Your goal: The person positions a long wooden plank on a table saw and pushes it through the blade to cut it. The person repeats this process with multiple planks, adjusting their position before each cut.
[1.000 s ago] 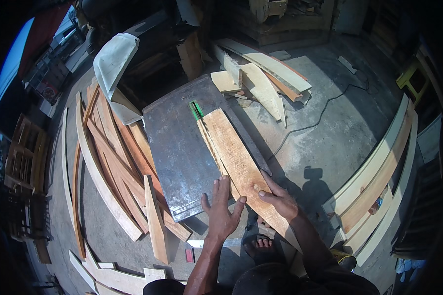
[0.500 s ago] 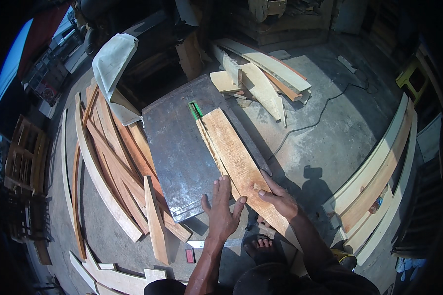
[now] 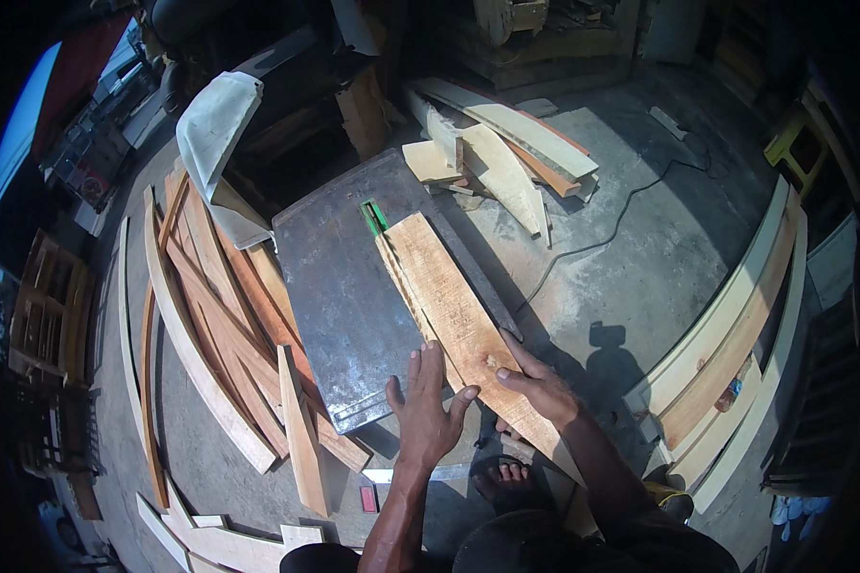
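Observation:
A long wooden board (image 3: 449,301) with a rough sawn face and a knot lies on the dark metal table of a saw (image 3: 330,277). Its far end is beside the green slotted insert (image 3: 374,217) in that table, and its near end reaches past the table's front edge toward me. My right hand (image 3: 543,390) grips the board's right edge, thumb on top and the other fingers partly hidden at the side. Stretched out along the left edge, my left hand (image 3: 430,409) touches the board with its fingertips, its thumb spread toward the wood.
Long planks (image 3: 215,315) lie piled on the floor at left, next to a pale cover (image 3: 218,124). Offcuts (image 3: 502,172) are heaped beyond the table. A dark cable (image 3: 607,239) crosses the floor. More boards (image 3: 726,353) lie at right. A small red block (image 3: 369,498) sits near my left forearm.

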The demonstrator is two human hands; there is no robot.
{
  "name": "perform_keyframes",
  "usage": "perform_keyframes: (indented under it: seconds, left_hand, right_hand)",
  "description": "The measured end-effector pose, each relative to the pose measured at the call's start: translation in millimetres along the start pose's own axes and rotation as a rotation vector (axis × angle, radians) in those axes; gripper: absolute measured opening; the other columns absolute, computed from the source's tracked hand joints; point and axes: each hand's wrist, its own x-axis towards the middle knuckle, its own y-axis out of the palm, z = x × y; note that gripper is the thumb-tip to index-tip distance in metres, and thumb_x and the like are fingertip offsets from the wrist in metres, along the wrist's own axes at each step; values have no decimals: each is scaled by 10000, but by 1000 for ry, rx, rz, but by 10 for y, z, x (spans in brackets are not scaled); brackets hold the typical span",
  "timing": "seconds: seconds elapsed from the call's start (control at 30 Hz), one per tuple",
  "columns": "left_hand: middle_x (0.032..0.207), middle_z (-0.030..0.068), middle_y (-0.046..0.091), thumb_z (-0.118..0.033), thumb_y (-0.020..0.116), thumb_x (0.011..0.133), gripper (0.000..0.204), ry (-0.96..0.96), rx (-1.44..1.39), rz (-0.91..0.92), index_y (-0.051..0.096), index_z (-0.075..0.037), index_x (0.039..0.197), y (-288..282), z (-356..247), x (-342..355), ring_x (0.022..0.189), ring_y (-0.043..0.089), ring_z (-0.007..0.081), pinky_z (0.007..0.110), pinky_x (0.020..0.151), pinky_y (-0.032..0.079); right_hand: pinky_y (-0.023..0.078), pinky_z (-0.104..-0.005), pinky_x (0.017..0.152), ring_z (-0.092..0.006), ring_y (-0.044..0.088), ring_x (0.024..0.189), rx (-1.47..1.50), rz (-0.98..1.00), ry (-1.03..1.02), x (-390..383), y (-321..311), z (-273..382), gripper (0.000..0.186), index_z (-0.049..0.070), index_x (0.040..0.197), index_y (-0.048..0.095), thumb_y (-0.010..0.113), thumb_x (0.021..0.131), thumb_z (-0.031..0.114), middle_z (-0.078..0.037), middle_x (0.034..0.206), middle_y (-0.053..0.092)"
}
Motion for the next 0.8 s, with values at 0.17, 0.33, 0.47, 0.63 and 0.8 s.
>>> perform_keyframes:
  seconds: [0.17,0.33,0.47,0.63,0.8]
  left_hand:
    - [1640,268,336,-634,555,976,959,7,2,-4,248,2,1624,-11,1,6,1574,233,382,605,1231,36]
    - [1630,273,352,-623,569,975,956,11,-1,-18,258,12,1618,-13,-5,15,1569,238,397,608,1227,46]
    - [1616,284,367,-584,595,973,933,32,13,-31,274,23,1606,-13,4,18,1554,246,443,660,1199,85]
    - [1613,288,369,-587,583,979,931,51,12,-47,266,21,1609,-6,13,24,1550,241,460,662,1195,94]
    - [1607,290,379,-592,570,985,927,53,2,-56,261,17,1611,5,17,31,1550,231,468,665,1194,92]
  right_hand:
    - [613,-364,503,-269,738,718,-10,-30,-28,53,-5,-54,762,195,1669,189,592,1022,196,-167,1473,550]
    - [614,-357,504,-254,735,735,19,-3,-56,83,-20,-82,763,182,1669,179,587,1025,212,-166,1488,533]
    - [594,-341,472,-215,712,671,4,13,-31,62,-15,-43,775,178,1673,144,579,1036,258,-173,1458,552]
    - [582,-338,462,-219,707,664,-43,-1,-28,81,-23,-32,781,179,1675,125,572,1040,262,-186,1458,546]
    - [586,-337,478,-224,708,669,-53,-6,-73,138,-36,-79,784,167,1675,114,568,1042,256,-189,1472,535]
